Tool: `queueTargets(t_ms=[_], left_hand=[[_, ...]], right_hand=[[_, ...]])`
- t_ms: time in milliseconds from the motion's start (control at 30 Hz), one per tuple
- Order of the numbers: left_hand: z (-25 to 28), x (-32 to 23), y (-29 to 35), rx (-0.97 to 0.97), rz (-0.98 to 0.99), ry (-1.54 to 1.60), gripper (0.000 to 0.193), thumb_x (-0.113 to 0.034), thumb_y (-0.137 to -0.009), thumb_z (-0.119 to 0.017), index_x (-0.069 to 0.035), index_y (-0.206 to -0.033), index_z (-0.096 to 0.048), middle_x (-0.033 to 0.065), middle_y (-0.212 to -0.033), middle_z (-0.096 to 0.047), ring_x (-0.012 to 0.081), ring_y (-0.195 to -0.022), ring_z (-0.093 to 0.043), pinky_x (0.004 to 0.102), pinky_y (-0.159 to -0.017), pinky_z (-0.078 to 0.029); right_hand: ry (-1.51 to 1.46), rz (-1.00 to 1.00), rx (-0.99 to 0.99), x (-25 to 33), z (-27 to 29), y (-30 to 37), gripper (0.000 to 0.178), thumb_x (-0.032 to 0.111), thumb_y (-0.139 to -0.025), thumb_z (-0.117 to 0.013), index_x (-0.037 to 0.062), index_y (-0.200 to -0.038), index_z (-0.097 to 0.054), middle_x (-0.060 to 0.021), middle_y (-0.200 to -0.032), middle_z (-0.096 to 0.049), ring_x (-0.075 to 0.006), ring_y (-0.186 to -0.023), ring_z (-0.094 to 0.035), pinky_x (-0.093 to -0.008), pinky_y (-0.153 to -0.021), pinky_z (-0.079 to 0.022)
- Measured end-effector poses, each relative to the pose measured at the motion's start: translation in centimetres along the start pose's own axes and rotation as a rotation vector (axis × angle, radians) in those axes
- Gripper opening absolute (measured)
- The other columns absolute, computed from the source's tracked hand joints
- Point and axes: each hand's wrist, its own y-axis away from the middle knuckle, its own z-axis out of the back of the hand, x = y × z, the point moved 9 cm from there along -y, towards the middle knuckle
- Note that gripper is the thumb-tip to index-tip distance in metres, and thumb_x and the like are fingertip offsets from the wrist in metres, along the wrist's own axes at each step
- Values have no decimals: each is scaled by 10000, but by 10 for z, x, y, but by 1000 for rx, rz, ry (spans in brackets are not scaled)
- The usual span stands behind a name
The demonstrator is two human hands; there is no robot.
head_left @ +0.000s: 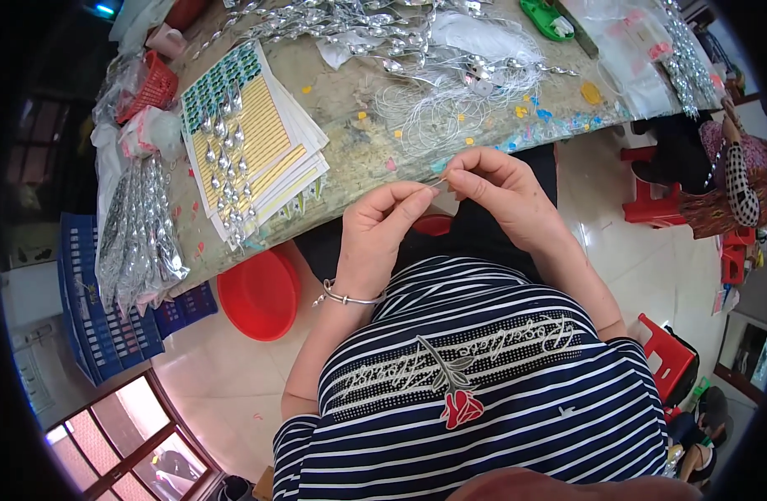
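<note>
My left hand and my right hand meet just off the table's near edge, fingertips almost touching. Each pinches at a tiny, thin piece between thumb and forefinger; it is too small to name. On the table beyond lies a loose tangle of clear thread. Silver twisted ornaments are heaped behind it. To the left, a stack of sticker sheets, yellow and green, carries strands of silver teardrop-shaped ornaments.
Plastic-wrapped silver strands hang over the table's left edge. A red basin sits below on the floor. A red basket and a green tray stand on the worn table. Another person is at the right, near a red stool.
</note>
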Motion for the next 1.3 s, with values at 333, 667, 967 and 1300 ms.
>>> queueTargets(t_ms=[333, 667, 967, 1300], left_hand=[[-2, 3, 4, 34, 32, 32, 161, -78, -890, -591, 33, -991, -651, 67, -926, -669, 98, -833, -616, 227, -778, -494], [-8, -10, 3, 37, -115, -153, 142, -59, -886, -590, 30, -973, -658, 72, -923, -675, 103, -833, -615, 234, -777, -488], [-10, 2, 7, 87, -48, -114, 135, -71, -884, -597, 32, -951, -654, 47, -857, -670, 74, -775, -608, 206, -726, -481], [-5, 3, 5, 49, -32, -142, 132, -102, -863, -629, 0, -938, -670, -19, -774, -611, 35, -674, -495, 181, -613, -377]], right_hand=[[-53, -73, 67, -19, 2, 10, 313, 127, -887, -602, 19, -1175, -544, -6, -961, -606, -68, -843, -543, -238, -812, -450], [117, -25, 135, -11, -17, 4, 397, 27, -838, -647, -19, -1206, -506, -46, -978, -590, -101, -886, -587, -242, -781, -503], [653, 364, -14, 19, 0, 7, 63, 62, -826, -650, 8, -858, -659, -41, -823, -583, -134, -791, -552, -248, -708, -439], [712, 417, 24, 19, -9, 7, 93, 108, -832, -639, 25, -868, -618, -95, -803, -578, -227, -707, -597, -312, -637, -480]])
